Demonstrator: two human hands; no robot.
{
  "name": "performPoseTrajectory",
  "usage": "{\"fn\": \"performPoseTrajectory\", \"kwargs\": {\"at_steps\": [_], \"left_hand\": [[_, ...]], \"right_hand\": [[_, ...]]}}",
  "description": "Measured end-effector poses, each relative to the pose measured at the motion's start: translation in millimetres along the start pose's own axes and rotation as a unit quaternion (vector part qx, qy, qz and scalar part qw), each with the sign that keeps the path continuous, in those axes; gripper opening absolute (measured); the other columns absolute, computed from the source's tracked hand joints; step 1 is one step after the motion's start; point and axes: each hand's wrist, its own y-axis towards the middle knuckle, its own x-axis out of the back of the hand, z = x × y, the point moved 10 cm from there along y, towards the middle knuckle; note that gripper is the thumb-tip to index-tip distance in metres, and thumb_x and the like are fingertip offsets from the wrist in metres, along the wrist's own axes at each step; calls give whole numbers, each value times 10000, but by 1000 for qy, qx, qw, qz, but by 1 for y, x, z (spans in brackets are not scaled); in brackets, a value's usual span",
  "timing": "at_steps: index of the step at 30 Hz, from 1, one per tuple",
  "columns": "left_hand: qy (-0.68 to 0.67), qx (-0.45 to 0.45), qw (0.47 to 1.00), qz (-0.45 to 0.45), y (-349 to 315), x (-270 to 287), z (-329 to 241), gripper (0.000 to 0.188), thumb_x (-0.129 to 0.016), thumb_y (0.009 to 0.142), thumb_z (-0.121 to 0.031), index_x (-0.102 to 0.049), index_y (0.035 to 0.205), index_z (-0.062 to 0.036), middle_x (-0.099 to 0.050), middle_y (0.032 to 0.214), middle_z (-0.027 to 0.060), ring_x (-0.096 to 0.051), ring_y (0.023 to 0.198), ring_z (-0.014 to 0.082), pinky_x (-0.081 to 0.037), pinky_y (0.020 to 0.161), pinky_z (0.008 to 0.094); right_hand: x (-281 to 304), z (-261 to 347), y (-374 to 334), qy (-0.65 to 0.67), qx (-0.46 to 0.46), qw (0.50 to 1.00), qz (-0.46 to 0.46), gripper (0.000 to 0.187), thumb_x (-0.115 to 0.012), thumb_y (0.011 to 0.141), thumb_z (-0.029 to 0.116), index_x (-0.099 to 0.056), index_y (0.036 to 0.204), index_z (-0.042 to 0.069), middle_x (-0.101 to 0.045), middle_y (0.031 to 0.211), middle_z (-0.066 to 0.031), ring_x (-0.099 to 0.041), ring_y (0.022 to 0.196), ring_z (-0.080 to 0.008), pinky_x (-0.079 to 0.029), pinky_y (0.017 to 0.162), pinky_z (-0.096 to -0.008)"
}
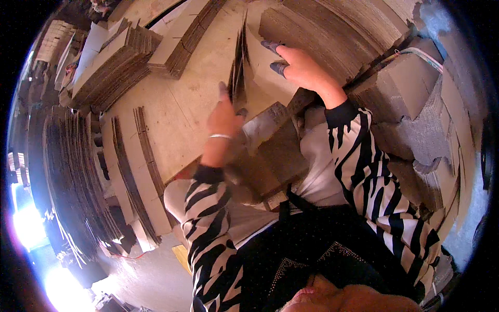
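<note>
My left hand is slightly blurred, with its forefinger and thumb apart, just on the near side of a few thin cardboard sheets that stand edge-up on the table. Whether it touches them I cannot tell. To the right, my right hand hovers with thumb and forefinger spread and nothing between them, beside a large stack of brown cardboard. Dark covers sit on the fingertips of both hands. A cardboard box-like piece lies near my lap, below my hands.
Bundled cardboard strips stand at the far left and far middle of the wooden table. Narrow strip stacks lie along its left side. A tall cardboard pile rises at left; more stacks crowd the right.
</note>
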Motion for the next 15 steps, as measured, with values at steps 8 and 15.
{"fn": "performPoseTrajectory", "kwargs": {"at_steps": [8,15], "left_hand": [[-162,-66,985,-15,21,23,51,759,-572,745,-21,-299,1447,-112,-615,1100,260,-608,1010,384,-490,838,432],[161,-41,983,-79,-53,128,47,699,-525,793,-57,-280,1448,-71,-663,870,155,-650,787,343,-519,711,432]], "right_hand": [[64,-34,0,518,-46,847,-112,293,-557,903,140,-580,1166,13,-615,1050,-26,-559,961,-119,-457,840,-282],[40,7,-5,496,21,867,-39,425,-545,914,196,-513,1306,35,-609,1068,3,-582,965,-96,-467,841,-244]]}}
